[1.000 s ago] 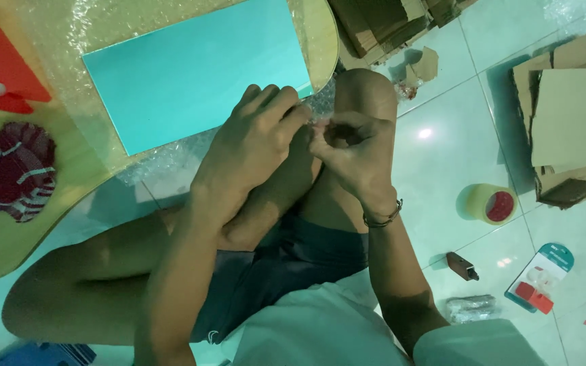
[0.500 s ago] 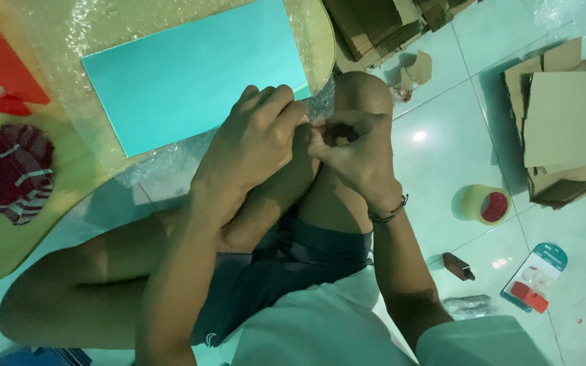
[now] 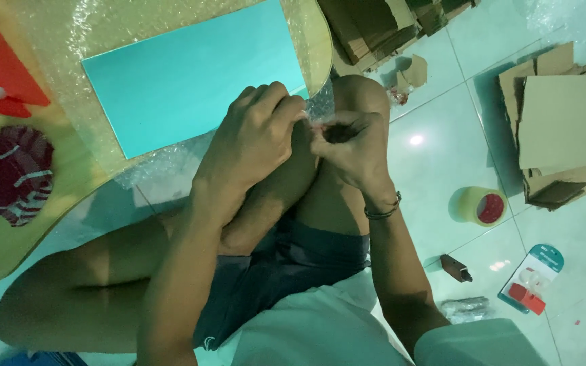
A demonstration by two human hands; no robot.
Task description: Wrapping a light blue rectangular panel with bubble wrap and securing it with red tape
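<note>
Above the knee, both hands [image 3: 306, 139] pinch the bubble wrap [image 3: 319, 108] between them.

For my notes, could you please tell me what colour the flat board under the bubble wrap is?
The board is plain turquoise, seen clearly in the head view.

Both hands [image 3: 306, 139] together, fingers [image 3: 286, 102] pinched.

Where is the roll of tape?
In the head view, the roll of tape lies on the tiled floor to the person's right, just below the stack of cardboard pieces and beyond the right hand.
</note>
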